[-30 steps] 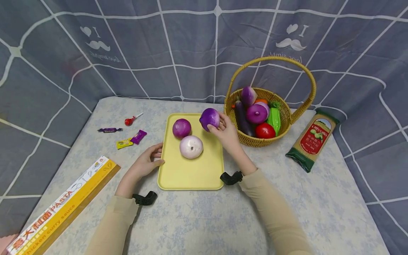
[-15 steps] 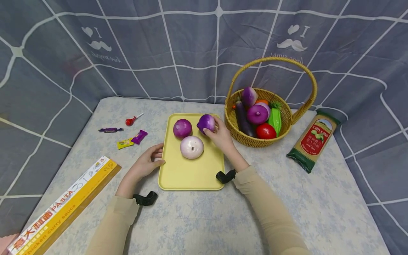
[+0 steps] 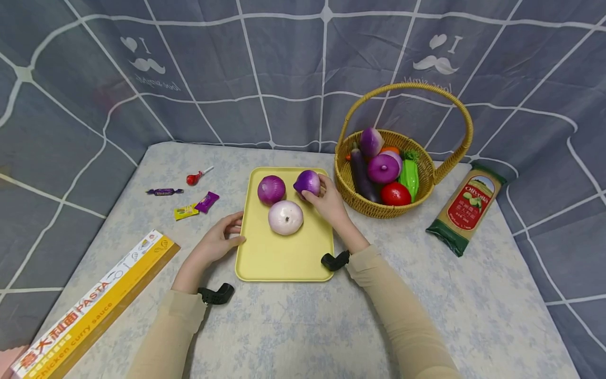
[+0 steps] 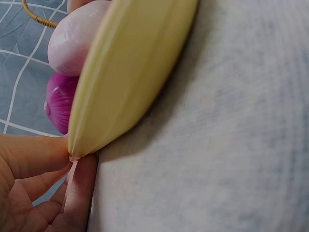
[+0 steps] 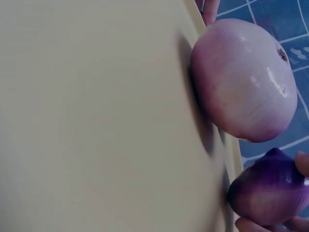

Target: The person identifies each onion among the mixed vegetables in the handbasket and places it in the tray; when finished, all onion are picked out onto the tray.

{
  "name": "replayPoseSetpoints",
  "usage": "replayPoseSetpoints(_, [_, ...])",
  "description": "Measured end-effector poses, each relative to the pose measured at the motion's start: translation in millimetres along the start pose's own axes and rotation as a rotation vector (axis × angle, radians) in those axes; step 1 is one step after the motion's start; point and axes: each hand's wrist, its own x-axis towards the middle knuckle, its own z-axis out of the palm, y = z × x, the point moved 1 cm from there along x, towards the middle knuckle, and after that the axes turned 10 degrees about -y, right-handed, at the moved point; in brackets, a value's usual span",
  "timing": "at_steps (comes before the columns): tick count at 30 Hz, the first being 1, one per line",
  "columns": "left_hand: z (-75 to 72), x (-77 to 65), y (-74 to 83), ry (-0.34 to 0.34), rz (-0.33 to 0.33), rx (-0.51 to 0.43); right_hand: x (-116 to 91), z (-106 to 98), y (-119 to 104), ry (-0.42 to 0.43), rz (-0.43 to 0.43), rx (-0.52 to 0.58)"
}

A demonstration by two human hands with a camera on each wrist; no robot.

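Note:
A yellow tray [image 3: 284, 260] lies on the table. My left hand [image 3: 220, 239] is at its left edge; in the left wrist view the thumb [image 4: 36, 155] and fingers pinch the rim. Two onions lie on the tray: a magenta onion [image 3: 271, 190] toward the back left and a pale pinkish-white onion [image 3: 285, 217] in front of it. At the back right of the tray, my right hand [image 3: 329, 202] holds a dark purple onion [image 3: 306, 183] between thumb and fingers. From the right wrist view, this purple onion [image 5: 268, 191] appears low against the tray surface.
A wicker basket [image 3: 379, 210] of vegetables stands right of the tray, its handle arching high. Farther right lies a pasta bag [image 3: 468, 208]. On the left are wrapped candies [image 3: 206, 202], a red lollipop [image 3: 193, 179] and a long pasta box [image 3: 94, 308].
My right hand has brought the dark purple onion left and down onto the tray's back right, then stayed nearly still. The left hand has kept its place at the tray's edge.

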Motion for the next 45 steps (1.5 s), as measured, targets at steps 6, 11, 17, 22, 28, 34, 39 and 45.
replayPoseSetpoints(6, [-0.8, -0.3, 0.5, 0.001, 0.0, 0.003, -0.1, 1.5, 0.8, 0.006, 0.024, 0.018])
replayPoseSetpoints(11, [-0.7, 0.1, -0.1, 0.002, 0.015, 0.003, -0.5, 2.1, 3.2, 0.037, 0.044, 0.042])
replayPoseSetpoints(17, [0.1, 0.4, -1.7, 0.005, 0.013, 0.004, -2.8, 3.7, 6.8, 0.079, 0.059, 0.046])
replayPoseSetpoints(22, [0.5, 0.0, -1.3, 0.004, 0.013, -0.002, -3.5, 6.5, 7.8, 0.091, 0.036, 0.034])
replayPoseSetpoints(28, [0.6, 0.2, -1.5, 0.002, 0.006, -0.009, -5.4, 6.5, 7.8, 0.107, 0.044, 0.027])
replayPoseSetpoints(34, [0.5, 0.6, -2.8, 0.005, 0.008, -0.004, -5.4, 5.7, 8.3, 0.12, 0.049, 0.003])
replayPoseSetpoints(39, [0.9, 0.6, -2.5, 0.003, 0.005, -0.001, -5.7, 5.4, 8.1, 0.125, 0.054, -0.034])
replayPoseSetpoints(45, [0.0, 0.6, -1.5, 0.001, 0.009, 0.004, -8.9, 3.1, 6.5, 0.129, 0.028, -0.074])
